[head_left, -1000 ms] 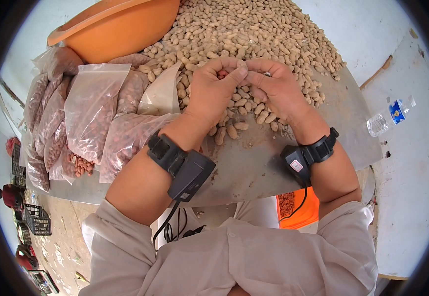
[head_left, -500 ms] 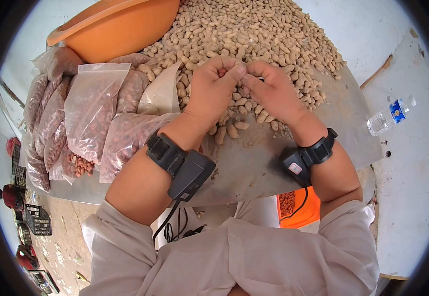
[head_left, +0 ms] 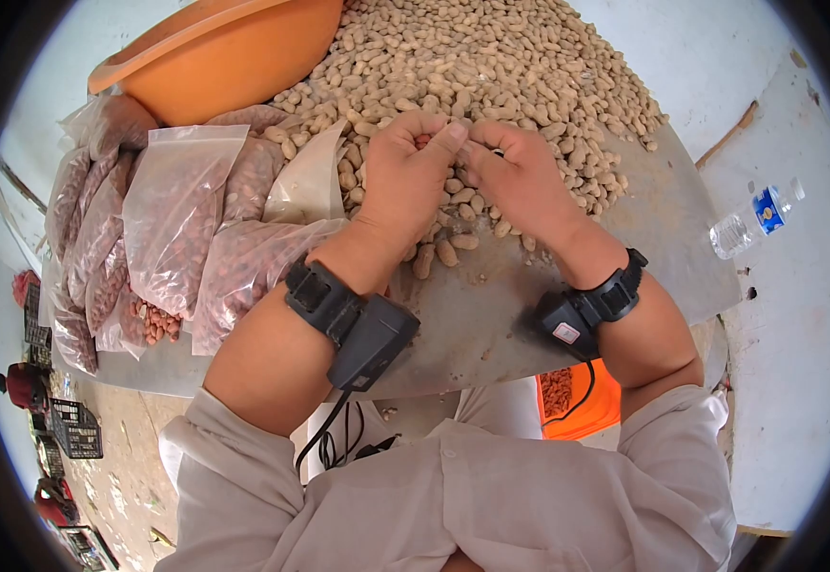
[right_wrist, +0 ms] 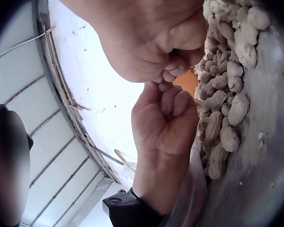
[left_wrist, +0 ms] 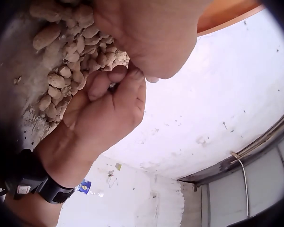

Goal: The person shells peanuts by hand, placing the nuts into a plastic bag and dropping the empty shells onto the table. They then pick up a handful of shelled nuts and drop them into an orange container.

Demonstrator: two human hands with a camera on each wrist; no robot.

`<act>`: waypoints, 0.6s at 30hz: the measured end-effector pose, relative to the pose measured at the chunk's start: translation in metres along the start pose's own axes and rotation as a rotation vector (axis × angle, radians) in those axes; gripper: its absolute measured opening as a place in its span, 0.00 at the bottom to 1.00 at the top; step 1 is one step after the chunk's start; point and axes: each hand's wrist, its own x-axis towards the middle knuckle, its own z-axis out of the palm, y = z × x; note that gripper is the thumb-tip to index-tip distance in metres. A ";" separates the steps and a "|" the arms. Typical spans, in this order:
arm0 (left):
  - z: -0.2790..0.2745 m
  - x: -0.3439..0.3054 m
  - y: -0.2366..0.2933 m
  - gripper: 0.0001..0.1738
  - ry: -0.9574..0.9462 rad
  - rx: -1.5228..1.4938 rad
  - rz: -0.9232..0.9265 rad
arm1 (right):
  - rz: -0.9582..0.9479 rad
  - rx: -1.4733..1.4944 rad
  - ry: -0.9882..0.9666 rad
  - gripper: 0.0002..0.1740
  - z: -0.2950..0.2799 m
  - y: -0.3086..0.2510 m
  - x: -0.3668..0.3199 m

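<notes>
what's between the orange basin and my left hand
Peanuts in their shells, the near edge of the pile, fill the stretch from the orange basin to the left hand; the head view shows it.

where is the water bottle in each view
head: the water bottle is at the far right, lying on its side.
left wrist: bottom left, mostly its blue label showing, just right of the black wrist strap.
right wrist: not in it.
shared landmark: the peanut pile, at the top in head, top left in left wrist, along the right edge in right wrist.
</notes>
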 end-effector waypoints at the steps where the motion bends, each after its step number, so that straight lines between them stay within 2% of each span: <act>1: 0.000 0.000 0.002 0.07 0.005 -0.052 -0.048 | -0.011 0.073 0.037 0.12 0.002 0.003 0.001; 3: 0.000 0.001 0.004 0.07 -0.009 -0.133 -0.112 | -0.033 0.219 0.111 0.15 0.007 0.011 0.003; 6: -0.001 0.001 0.003 0.07 -0.085 -0.200 -0.172 | -0.164 0.203 -0.121 0.19 -0.005 0.010 0.005; 9: -0.003 0.003 0.002 0.09 -0.162 -0.251 -0.225 | -0.161 0.334 -0.193 0.18 -0.007 0.016 0.008; 12: 0.000 0.002 0.004 0.09 -0.150 -0.330 -0.218 | -0.070 0.544 -0.153 0.17 0.000 0.017 0.004; 18: 0.000 0.000 0.003 0.10 -0.142 -0.381 -0.198 | -0.088 0.523 -0.013 0.16 0.013 0.008 -0.001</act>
